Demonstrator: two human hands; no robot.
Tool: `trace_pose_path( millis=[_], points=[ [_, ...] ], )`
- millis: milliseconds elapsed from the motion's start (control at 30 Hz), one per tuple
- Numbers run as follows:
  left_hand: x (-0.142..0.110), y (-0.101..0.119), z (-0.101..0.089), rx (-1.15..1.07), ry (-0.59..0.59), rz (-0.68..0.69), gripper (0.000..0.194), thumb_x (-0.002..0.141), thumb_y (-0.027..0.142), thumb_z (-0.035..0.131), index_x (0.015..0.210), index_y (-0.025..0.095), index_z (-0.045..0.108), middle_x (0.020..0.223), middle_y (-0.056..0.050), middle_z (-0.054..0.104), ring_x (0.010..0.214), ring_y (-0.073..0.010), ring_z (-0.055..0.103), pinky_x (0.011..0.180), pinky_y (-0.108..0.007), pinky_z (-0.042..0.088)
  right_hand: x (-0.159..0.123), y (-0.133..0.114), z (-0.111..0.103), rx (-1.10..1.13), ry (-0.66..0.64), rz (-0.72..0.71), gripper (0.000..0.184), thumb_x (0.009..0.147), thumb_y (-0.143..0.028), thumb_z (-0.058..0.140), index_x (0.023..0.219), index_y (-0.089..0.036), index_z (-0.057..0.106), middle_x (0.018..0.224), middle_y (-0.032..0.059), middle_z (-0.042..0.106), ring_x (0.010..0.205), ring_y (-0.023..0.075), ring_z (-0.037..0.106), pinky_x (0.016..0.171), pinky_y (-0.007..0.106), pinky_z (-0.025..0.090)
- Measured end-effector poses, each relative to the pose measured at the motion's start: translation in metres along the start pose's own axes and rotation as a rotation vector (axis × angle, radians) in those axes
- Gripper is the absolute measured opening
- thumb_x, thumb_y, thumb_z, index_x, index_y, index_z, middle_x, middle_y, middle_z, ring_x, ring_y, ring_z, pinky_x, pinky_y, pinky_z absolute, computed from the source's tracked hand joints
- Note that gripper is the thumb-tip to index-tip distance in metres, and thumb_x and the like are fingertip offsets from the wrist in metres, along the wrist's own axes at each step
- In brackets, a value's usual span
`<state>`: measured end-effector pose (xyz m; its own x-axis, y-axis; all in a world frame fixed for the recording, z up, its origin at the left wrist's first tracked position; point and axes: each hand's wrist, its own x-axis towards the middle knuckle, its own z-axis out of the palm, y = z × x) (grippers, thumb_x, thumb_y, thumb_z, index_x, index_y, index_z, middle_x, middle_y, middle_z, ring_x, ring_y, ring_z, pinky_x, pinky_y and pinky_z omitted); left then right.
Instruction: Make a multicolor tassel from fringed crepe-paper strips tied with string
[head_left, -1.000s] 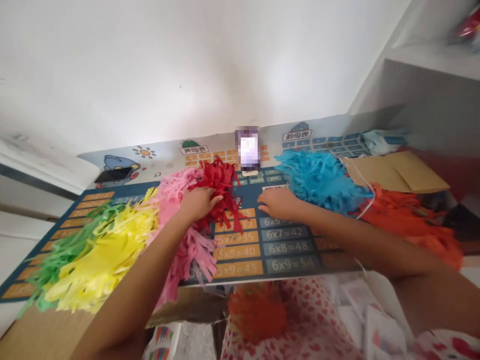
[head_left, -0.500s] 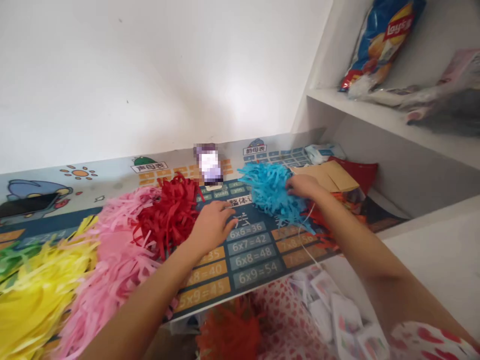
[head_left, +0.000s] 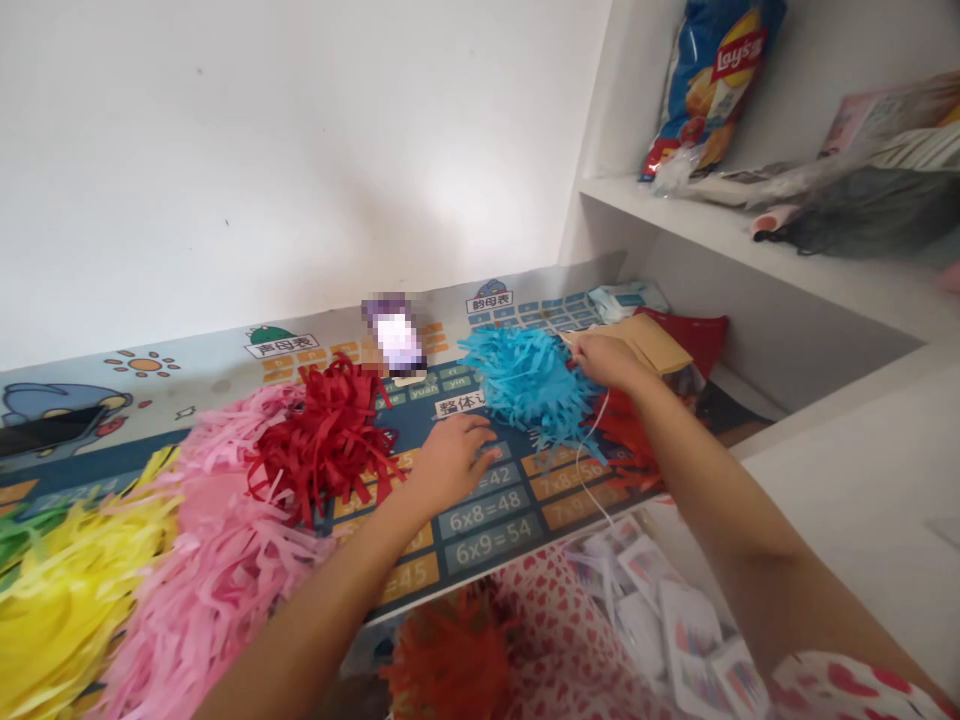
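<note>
A fluffy blue paper pom-pom [head_left: 521, 380] lies on the printed desk mat [head_left: 487, 545]. My right hand [head_left: 604, 360] is at its right edge, fingers pinched on a thin white string [head_left: 581, 465], with a short end showing at the fingertips. From there the string droops past the mat's front edge. My left hand [head_left: 454, 460] hovers palm down over the mat, left of the blue pom-pom, fingers loosely apart and holding nothing. Beside it sits a red paper pom-pom [head_left: 322, 440].
Pink [head_left: 225, 560], yellow [head_left: 75, 590] and green fringed paper [head_left: 15, 540] fill the left side. Orange-red fringe [head_left: 637, 440] and a tan envelope [head_left: 652, 340] lie at right. A lit phone [head_left: 396, 335] leans near the wall. An orange pom-pom [head_left: 450, 655] and small white packets [head_left: 675, 610] are below the desk edge.
The view has swung a little to the right. My left hand has moved right, away from the red pom-pom. My right hand now shows the string end at its fingertips.
</note>
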<state>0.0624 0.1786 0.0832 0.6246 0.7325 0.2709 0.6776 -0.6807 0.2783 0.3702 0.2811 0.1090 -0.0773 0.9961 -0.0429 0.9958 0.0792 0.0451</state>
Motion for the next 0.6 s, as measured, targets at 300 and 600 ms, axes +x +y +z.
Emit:
trace_pose_path(
  millis=[300, 600],
  points=[
    [-0.007, 0.011, 0.007, -0.018, -0.053, -0.007, 0.025, 0.091, 0.033, 0.056, 0.105, 0.018, 0.07, 0.119, -0.011, 0.068, 0.109, -0.0283, 0.061, 0.091, -0.046, 0.05, 0.004, -0.018, 0.03, 0.111, 0.007, 0.094, 0.021, 0.08, -0.033, 0.06, 0.084, -0.018, 0.074, 0.099, 0.013, 0.071, 0.094, 0.0268, 0.064, 0.081, 0.035, 0.043],
    [-0.012, 0.005, 0.005, -0.03, -0.057, -0.028, 0.025, 0.091, 0.032, 0.055, 0.105, 0.017, 0.07, 0.118, -0.012, 0.068, 0.109, -0.0283, 0.061, 0.092, -0.047, 0.05, 0.008, 0.0, -0.012, 0.385, 0.227, 0.16, 0.023, 0.082, -0.03, 0.05, 0.087, -0.018, 0.069, 0.084, 0.0026, 0.071, 0.074, 0.0157, 0.062, 0.064, 0.023, 0.043]
  ],
)
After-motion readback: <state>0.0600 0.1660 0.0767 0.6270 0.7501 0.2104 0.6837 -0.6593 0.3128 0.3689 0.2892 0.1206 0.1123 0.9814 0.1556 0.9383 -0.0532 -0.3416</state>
